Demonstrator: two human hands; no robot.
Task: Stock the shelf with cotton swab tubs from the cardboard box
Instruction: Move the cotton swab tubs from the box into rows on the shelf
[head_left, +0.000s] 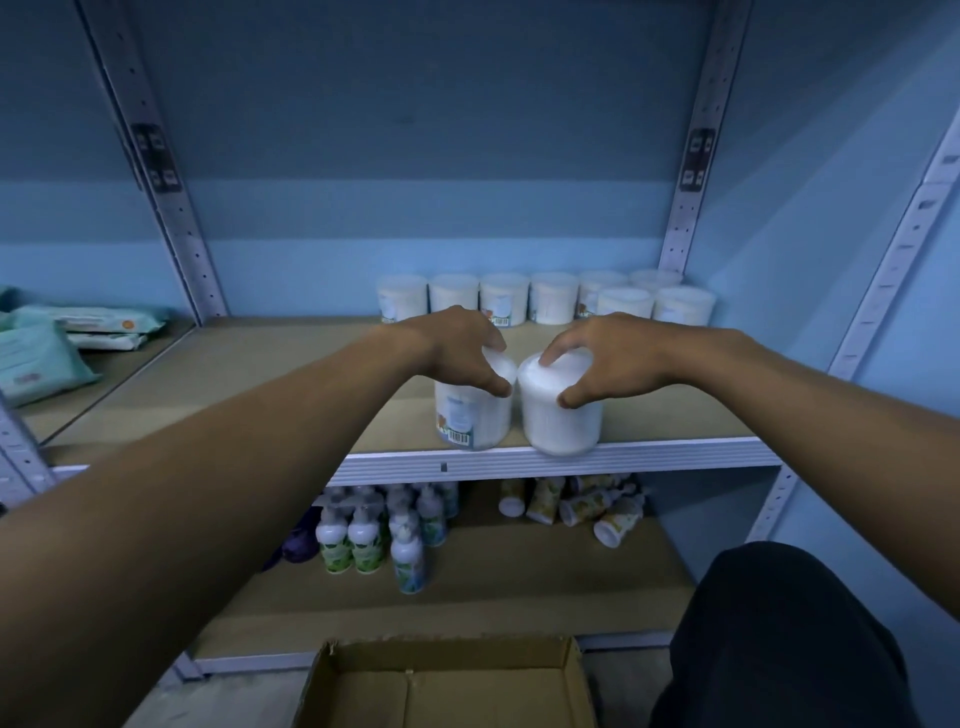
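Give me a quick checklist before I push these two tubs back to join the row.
1. Left hand has a grip on the left tub: ok, fingers curl over its lid.
2. Right hand has a grip on the right tub: ok, same hold from above.
3. Both tubs upright: ok.
4. Tubs fully on the shelf: not ok, the right tub's base sits on the front edge.
5. Free path to the back row: ok, bare board lies between.
6. More tubs left in the box: cannot tell, only part of its floor shows, bare.
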